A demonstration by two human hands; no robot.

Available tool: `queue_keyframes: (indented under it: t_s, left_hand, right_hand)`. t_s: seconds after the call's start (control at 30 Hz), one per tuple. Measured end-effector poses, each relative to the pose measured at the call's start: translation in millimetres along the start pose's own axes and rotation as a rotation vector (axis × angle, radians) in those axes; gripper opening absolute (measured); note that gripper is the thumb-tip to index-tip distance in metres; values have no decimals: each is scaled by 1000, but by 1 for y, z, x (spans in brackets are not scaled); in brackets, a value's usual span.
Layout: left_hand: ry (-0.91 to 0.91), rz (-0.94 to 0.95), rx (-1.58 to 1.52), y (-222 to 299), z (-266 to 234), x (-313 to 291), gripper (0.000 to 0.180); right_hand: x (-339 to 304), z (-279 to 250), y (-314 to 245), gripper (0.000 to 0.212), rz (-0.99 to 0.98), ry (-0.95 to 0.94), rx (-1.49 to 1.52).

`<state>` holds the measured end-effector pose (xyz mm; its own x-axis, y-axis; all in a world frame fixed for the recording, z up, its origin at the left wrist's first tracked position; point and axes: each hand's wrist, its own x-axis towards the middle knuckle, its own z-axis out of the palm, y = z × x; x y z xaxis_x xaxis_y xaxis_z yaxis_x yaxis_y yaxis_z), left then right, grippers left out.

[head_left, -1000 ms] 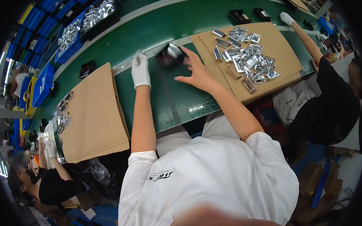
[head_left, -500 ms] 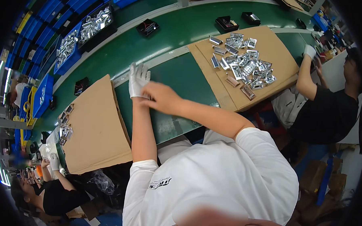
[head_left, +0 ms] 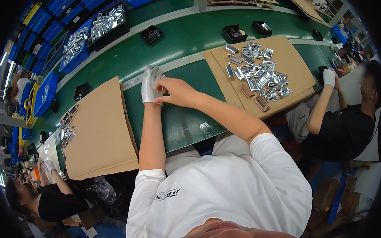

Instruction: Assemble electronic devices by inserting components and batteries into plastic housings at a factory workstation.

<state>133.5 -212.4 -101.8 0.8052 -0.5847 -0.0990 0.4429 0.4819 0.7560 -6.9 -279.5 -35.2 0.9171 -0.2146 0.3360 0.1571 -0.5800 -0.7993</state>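
My bare right hand (head_left: 176,92) pinches the cuff of the white glove (head_left: 150,84) on my left hand (head_left: 150,85), fingers clamped on it, above the green counter (head_left: 177,122). Gloved fingers are extended, apart. Silver parts (head_left: 260,77) lie on cardboard (head_left: 294,68), right.

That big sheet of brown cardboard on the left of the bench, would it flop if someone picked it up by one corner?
The cardboard sheet would probably sag a little, being wide and thin, yet its edges lie straight, so it looks fairly stiff. It is likely light for its size. Pushed, it should slide across the smooth green bench and carry along the small silvery parts on it.
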Motion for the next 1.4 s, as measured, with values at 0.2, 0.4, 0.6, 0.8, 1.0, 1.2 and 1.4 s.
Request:
queue_keyframes:
  t_s: [0.2,0.4,0.6,0.8,1.0,1.2,1.4]
  left_hand:
    - [-141,-66,-123,-2,-5,-1,53]
    - [-64,-38,-200,-3,-21,11,51]
    - [-112,-28,-152,-10,-26,17,48]
    - [-41,52,12,-10,-11,5,43]
    - [25,556,815,20,20,-21,31]
    - [-285,381,1923,33,66,-56,20]
    - [-412,234,2048,27,73,-57,15]
  right_hand:
    - [-6,25,21,7,-142,-262,66]
    - [55,-35,50,18,158,-195,-218]
    - [90,-170,177,28,692,215,-1215]
    - [64,-144,164,24,115,87,-1193]
    - [-43,-60,45,36,-357,-219,-860]
    - [-98,-35,26,34,-397,-128,-721]
    - [-110,-26,30,31,-358,-7,-634]
